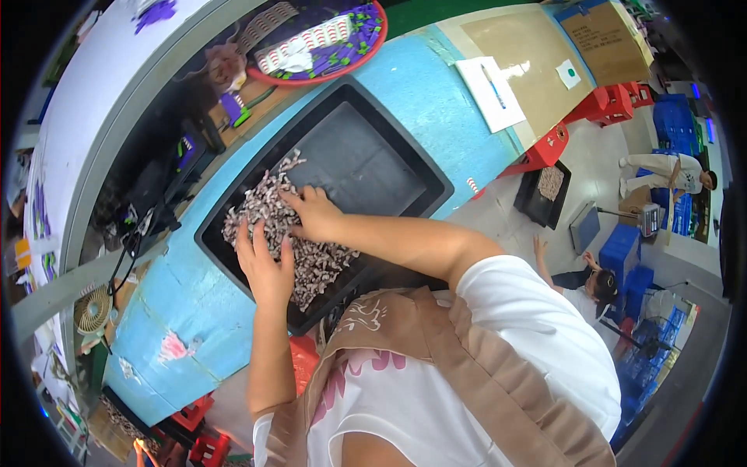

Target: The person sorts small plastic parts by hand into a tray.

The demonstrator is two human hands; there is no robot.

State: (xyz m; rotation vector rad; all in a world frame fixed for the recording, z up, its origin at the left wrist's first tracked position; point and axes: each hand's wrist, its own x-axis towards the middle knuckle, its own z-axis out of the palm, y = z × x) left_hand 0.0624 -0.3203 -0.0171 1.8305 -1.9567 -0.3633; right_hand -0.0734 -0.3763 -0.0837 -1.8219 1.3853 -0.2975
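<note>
A black rectangular tray [366,167] lies at a slant on the blue tabletop. Heaped in its left and near part are many small pieces [319,272], mottled grey-white and dark brown, whose kind I cannot make out. My left hand [266,268] rests on the near-left side of this heap, its fingers stretched out and apart. Across from it, my right hand [315,214] touches the heap's right side, fingers extended and slightly bent, thumb apart. Some pieces lie between the two hands. Neither hand visibly grips anything.
A red round basket [379,39] of purple-green items stands beyond the tray. White paper with a pen [492,93] lies at the right. A small fan [95,311] stands at the left. Two people [685,175] [583,296] are on the right; red stools [545,148] stand beside the table.
</note>
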